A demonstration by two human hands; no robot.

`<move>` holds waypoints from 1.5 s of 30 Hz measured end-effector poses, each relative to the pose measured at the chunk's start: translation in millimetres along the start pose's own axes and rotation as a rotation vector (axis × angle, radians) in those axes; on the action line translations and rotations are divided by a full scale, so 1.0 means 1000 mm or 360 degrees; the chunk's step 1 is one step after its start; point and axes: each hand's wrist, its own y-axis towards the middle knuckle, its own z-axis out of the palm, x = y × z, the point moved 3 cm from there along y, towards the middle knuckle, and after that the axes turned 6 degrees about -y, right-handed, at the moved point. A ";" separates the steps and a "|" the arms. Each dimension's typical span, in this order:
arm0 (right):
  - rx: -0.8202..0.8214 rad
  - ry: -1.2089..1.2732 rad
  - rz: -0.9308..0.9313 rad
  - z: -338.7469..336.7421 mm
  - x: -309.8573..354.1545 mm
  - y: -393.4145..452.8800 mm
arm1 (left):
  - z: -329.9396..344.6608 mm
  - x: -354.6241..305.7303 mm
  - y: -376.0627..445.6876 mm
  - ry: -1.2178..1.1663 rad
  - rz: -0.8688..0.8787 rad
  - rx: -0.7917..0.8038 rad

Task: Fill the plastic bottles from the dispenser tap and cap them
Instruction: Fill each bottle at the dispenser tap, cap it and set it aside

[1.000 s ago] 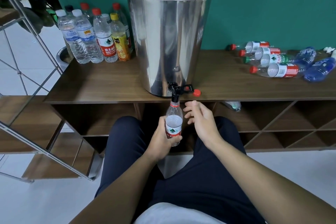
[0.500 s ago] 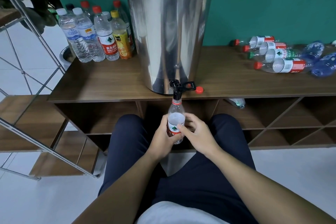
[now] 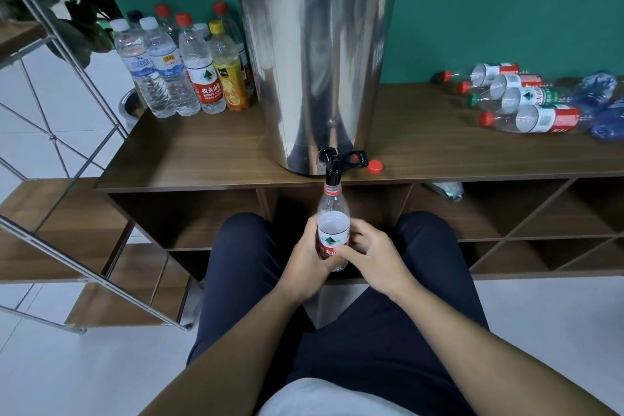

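Observation:
A clear plastic bottle (image 3: 332, 223) with a red and white label stands upright, its uncapped mouth right under the black tap (image 3: 332, 165) of the steel dispenser (image 3: 315, 61). My left hand (image 3: 305, 262) grips its lower body from the left. My right hand (image 3: 368, 252) wraps it from the right, thumb across the label. The bottle's red cap (image 3: 375, 166) lies on the wooden shelf top (image 3: 202, 159) just right of the tap.
Several capped upright bottles (image 3: 182, 64) stand left of the dispenser. Several bottles (image 3: 530, 101) lie on their sides at the right. Open shelf compartments sit below. A metal rack (image 3: 67, 152) leans at the left. My dark-trousered knees flank the bottle.
My right hand came in from beside the bottle and closed round its right side. The left hand and the bottle stayed under the tap.

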 end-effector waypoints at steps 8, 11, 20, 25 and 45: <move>-0.0008 -0.0001 0.0007 0.001 0.000 -0.002 | -0.001 0.001 0.000 0.0064 -0.0012 0.0011; -0.0014 -0.0007 -0.0006 0.001 0.001 -0.003 | -0.001 0.002 0.000 0.0071 -0.0022 0.0016; -0.0032 -0.0061 -0.0017 0.000 0.002 -0.006 | -0.001 0.000 -0.001 0.0043 -0.0018 0.0030; -0.0027 -0.0063 -0.0012 0.001 0.003 -0.006 | -0.001 -0.002 -0.003 0.0071 -0.0014 0.0021; -0.0049 -0.0064 -0.0037 0.001 0.003 -0.006 | -0.001 -0.002 -0.004 0.0032 -0.0031 0.0025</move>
